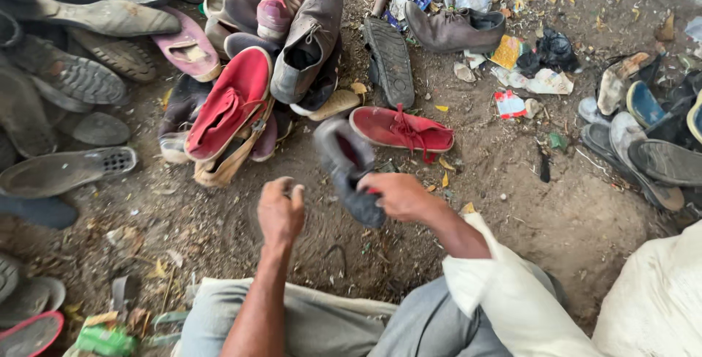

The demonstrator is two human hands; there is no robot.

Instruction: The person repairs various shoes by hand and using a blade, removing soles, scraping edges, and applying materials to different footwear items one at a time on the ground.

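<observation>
The right hand (398,194) grips a worn dark grey shoe (347,168) by its near end, fingers wrapped round the edge, and holds it above the bare dirt ground (512,203) in the middle of the scene, its opening turned up and its toe pointing far and slightly left. The left hand (280,212) hovers just left of that shoe, apart from it, with the fingers curled loosely inward; it may pinch something small between thumb and fingertips, but the view is too blurred to tell. Just beyond the held shoe lies a flat red lace-up canvas shoe (404,130) on the ground. To the far left rises a loose heap of footwear: a red slip-on shoe (230,104) leans on its side at the front, a tall grey-brown leather lace-up shoe (311,39) rests against it from the right, and a maroon sneaker (276,7) sits behind. Left of the heap, dark rubber soles and sandals (66,79) lie stacked upside down. A black treaded sole (390,61) lies far of the red lace-up shoe, and a brown leather shoe (455,30) sits to its right among scraps of paper and plastic litter (512,79). More grey and blue sandals (643,130) crowd the right edge. Near the camera are the person's grey trousers (329,324) and a rolled cream sleeve (504,291). No box, bag or basket holds any of the shoes; all lie directly on the dirt.
</observation>
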